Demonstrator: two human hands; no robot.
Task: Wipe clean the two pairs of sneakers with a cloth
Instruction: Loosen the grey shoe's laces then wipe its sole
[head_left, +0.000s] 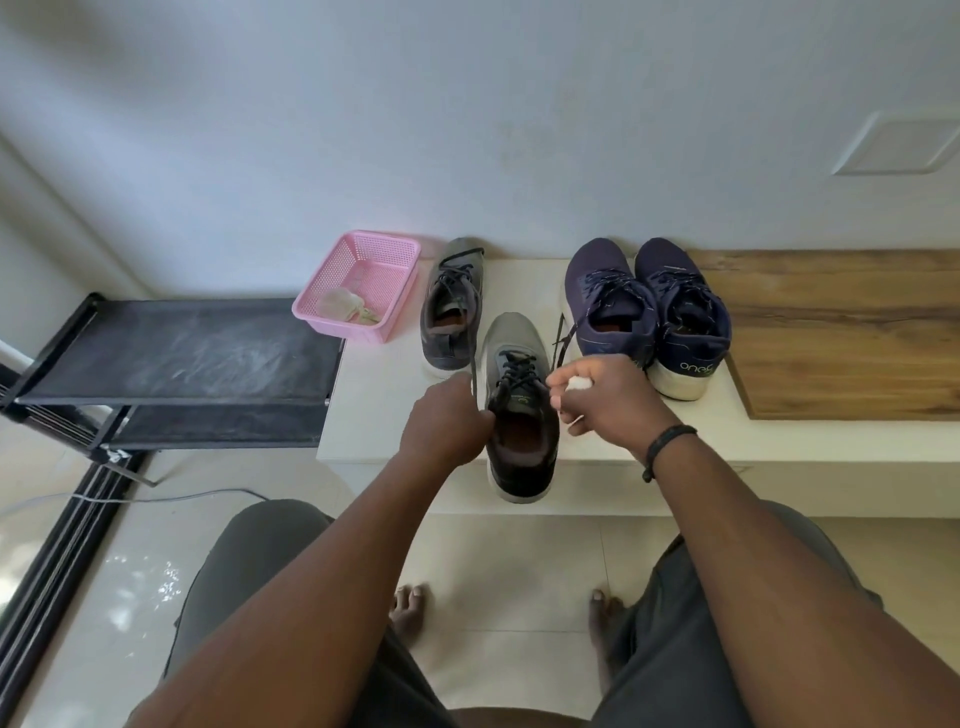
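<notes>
Both arms reach forward; left hand (451, 423) and right hand (605, 396) curled, pinching.

Your left hand (449, 423) grips the near grey sneaker (519, 410) at its collar, heel overhanging the white desk (395, 395) edge. Your right hand (605, 397) holds a white cloth (578, 383) beside the laces. Second grey sneaker (451, 306) stands behind; navy pair (649, 312) to the right; pink basket (358, 286) to the left.

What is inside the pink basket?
In the pink basket lies a pale, translucent bundle with what look like keys. The near wall hides the rest of its floor.
</notes>
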